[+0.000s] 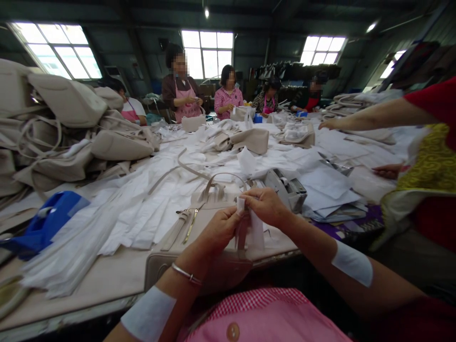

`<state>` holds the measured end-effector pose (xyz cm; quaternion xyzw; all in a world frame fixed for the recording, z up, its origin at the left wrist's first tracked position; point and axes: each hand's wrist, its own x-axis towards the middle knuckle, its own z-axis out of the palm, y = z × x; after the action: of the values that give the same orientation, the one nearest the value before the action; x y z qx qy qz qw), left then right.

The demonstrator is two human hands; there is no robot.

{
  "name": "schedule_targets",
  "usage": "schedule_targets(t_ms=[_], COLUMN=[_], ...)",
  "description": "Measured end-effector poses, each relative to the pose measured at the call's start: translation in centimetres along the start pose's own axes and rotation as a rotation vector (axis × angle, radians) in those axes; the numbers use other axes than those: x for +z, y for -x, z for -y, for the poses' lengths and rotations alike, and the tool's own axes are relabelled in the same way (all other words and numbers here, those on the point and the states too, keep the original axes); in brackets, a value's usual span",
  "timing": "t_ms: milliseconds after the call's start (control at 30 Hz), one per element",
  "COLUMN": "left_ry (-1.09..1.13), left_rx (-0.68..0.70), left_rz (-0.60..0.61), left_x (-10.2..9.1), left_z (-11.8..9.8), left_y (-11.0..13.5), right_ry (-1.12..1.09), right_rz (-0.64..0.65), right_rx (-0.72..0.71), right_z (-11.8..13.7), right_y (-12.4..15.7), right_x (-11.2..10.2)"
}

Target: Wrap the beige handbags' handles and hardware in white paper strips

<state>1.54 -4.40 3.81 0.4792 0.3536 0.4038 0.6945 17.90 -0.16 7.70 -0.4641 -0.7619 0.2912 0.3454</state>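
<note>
A beige handbag (pixel 210 209) with a gold zip sits at the table's front edge before me. One of its straps (pixel 242 232) rises at the near side, and a strip of thin white paper (pixel 241 205) goes against or around it; I cannot tell which. My left hand (pixel 221 229) pinches the paper and strap from the left, fingers closed. From the right, my right hand (pixel 265 205) pinches the upper end of the same paper strip. Loose white paper (pixel 257 230) hangs below the right fingers.
Beige bags (pixel 67 99) are heaped at left, near a blue tape dispenser (pixel 46 223) and long white paper strips (pixel 81 242). A grey tape dispenser (pixel 285 187) and paper stack (pixel 331 190) lie right. A co-worker's arm (pixel 374 118) reaches in; several people work opposite.
</note>
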Motion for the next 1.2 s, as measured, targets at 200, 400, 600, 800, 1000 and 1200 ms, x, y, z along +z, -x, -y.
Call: schedule_targets(t_ms=[200,400,600,800,1000,1200], left_ry=[0.046,0.078,-0.147,-0.453,-0.428,0.162], left_rx=[0.012,0.017,0.030,0.136,0.173,-0.076], left_rz=[0.014,0.010,-0.081,-0.095,0.018,0.178], left_x=[-0.2,0.0,0.5,0.7,0.8,0.3], left_z=[0.0,-0.2,-0.7,-0.5,-1.3,-1.3], left_y=[0.1,0.5,0.8,0.9,1.3,1.1], right_ry=[-0.099,-0.531,-0.661,-0.683,-0.752,-0.866], right_rz=[-0.040,0.231,0.271,0.298,0.165,0.221], right_rx=[-0.090,-0.008,0.018,0.033,0.063,0.060], right_z=[-0.1,-1.0,-3.3,-2.5,-1.6,-1.9], right_y=[1.4,2.7,2.5,2.2,2.0,2.5], right_x=[0.5,-1.4,-2.0,0.6,1.2,0.7])
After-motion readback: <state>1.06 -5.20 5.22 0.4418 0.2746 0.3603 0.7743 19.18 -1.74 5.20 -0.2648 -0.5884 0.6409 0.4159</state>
